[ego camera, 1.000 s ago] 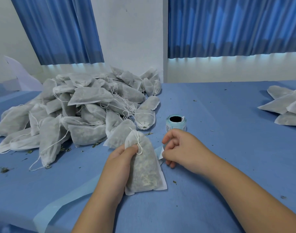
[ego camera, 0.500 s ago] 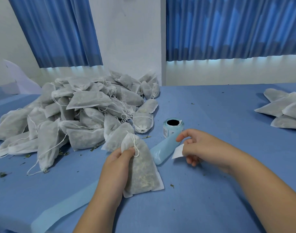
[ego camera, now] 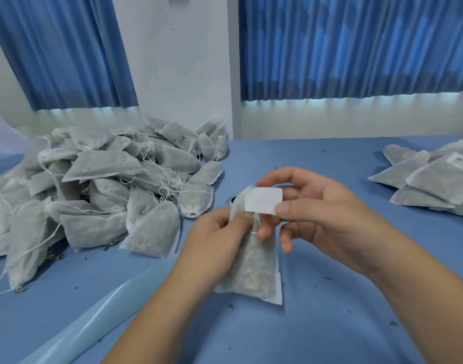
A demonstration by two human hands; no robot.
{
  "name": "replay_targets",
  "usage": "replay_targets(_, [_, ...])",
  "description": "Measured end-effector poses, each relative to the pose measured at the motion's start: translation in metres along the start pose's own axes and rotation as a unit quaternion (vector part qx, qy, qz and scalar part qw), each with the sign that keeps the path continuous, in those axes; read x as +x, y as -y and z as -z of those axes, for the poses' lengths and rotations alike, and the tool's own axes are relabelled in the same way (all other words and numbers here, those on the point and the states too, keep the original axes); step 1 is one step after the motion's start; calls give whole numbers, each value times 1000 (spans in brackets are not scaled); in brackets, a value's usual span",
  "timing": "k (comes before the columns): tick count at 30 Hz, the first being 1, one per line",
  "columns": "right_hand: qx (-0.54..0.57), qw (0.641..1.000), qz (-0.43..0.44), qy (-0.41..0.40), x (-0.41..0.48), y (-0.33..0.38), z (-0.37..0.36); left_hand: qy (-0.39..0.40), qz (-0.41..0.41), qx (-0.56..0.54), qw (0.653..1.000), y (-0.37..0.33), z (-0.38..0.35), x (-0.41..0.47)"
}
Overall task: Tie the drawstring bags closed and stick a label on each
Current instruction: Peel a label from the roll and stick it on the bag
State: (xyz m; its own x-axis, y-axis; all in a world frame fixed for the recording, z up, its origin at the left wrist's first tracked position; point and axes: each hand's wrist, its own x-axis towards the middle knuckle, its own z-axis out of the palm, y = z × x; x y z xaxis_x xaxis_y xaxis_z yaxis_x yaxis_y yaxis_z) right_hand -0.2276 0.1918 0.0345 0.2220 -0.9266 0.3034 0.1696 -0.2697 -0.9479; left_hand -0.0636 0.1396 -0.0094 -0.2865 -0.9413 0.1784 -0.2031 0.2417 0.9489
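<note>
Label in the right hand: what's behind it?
Behind the label sits the gathered top of the bag gripped by the left hand, plus fingers of the right hand. The bag's mouth is covered.

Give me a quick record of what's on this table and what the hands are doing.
left hand: grips the drawstring bag at its neck
right hand: pinches a white label near the bag's top
left pile: many bags, strings trailing
right stack: bags, one showing a label
table: blue, with a pale blue strip
</note>
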Motion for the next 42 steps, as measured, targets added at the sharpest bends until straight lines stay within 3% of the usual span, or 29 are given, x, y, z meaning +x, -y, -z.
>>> replay_targets(4, [-34,993,4,-109,-1,-11,20,16,-18,76,997,-2,-30,26])
replay_targets(10, [-59,965,35,-254,-12,-22,56,85,-1,36,996,-7,-62,56])
replay_targets(15, [-108,950,23,-291,-13,-34,60,104,55,-1,993,5,-79,57])
replay_targets(20, [-108,937,26,-330,-11,-43,50,141,58,7,988,16,-75,54])
replay_targets(27, [-159,930,43,-329,-15,-46,48,224,83,-64,969,21,-67,53])
replay_targets(30, [-232,920,56,-310,-19,-47,49,235,108,-104,960,19,-65,52])
replay_targets(35, [-483,823,149,-260,-22,-45,53,248,133,-141,949,13,-57,51])
replay_targets(42, [-580,750,206,-242,-25,-42,57,246,175,-140,943,5,-53,47])
